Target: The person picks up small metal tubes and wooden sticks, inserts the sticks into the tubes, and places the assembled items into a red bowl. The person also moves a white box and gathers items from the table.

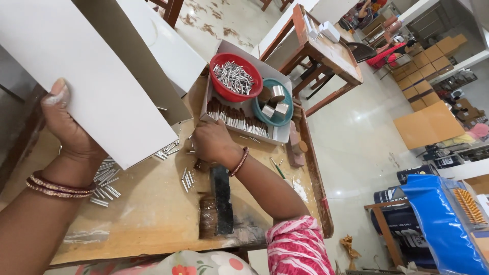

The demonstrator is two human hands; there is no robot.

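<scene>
My left hand [69, 130] holds up a large white board [81, 71], thumb on its face, above the left of the wooden workbench [153, 214]. My right hand [211, 142] rests fist-like on the bench, at the near edge of a white tray [224, 51]; whether it grips anything is hidden. The tray holds a red bowl [224, 91] of small silver tubes, a teal dish [272, 122] with metal cups, and a row of brown-tipped sticks [237, 118]. Loose silver tubes [104, 178] lie scattered under the board. A dark metal block [221, 198] stands on the bench below my right wrist.
Another wooden table [326, 51] stands beyond the tray. A small wooden block [295, 147] sits at the bench's right edge. A blue machine [438, 219] and stacked cardboard boxes [428, 61] are on the right, over a pale tiled floor [356, 147].
</scene>
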